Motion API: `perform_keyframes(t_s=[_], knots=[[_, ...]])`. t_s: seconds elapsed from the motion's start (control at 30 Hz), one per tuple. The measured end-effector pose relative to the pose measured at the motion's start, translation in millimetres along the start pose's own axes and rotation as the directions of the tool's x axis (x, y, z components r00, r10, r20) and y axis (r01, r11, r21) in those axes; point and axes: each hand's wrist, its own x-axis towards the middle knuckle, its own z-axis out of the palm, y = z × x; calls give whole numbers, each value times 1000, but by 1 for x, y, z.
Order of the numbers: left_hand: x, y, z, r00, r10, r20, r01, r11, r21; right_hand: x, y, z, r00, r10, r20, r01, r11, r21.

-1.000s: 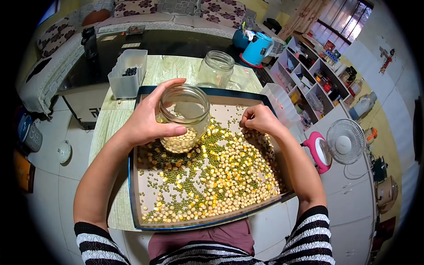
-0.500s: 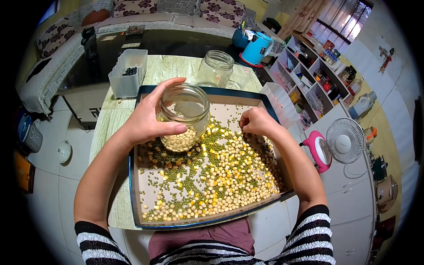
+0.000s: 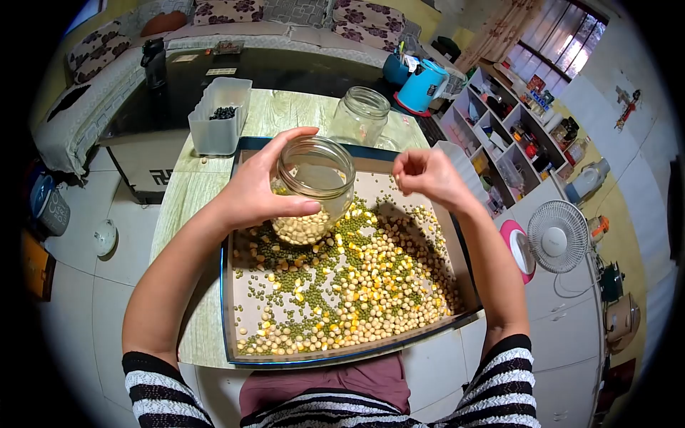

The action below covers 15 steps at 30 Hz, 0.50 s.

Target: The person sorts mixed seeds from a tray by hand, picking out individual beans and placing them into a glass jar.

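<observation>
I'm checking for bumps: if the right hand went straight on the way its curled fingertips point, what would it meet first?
Probably the near side of the glass jar in the left hand. Depth is unclear, so the right hand might pass above it.

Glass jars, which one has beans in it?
The clear glass jar in the left hand, with pale round beans at the bottom. The other clear glass jar, standing behind, shows none.

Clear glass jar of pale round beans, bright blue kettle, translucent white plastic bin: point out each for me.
Clear glass jar of pale beans [image 3: 325,190]: head view, on the side wall above the beans.
Blue kettle [image 3: 421,88]: head view, on the middle of its body.
Translucent bin [image 3: 214,136]: head view, on its near wall.
</observation>
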Motion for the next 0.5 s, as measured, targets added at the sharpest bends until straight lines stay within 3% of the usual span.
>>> perform_keyframes(t_s=[0.03,0.17,0.23,0.3,0.37,0.5], knots=[[0,0,0,1000,3,1,-3,1000,8,1,-15,1,999,-54,-10,54,996,72],[1,-2,0,998,62,17,-62,998,0,5,-76,22,937,-346,-41,345,938,-35],[0,-2,0,998,62,4,-62,998,-16,13,-85,37,904,-425,46,426,905,5],[0,-3,1,998,64,2,-64,998,-28,19,-87,52,880,-470,67,475,866,-159],[0,-3,1,998,65,0,-64,997,-41,18,-83,55,876,-472,98,483,854,-193],[0,-1,1,997,71,-4,-71,997,-41,4,-66,41,831,-547,-101,515,825,-232]])
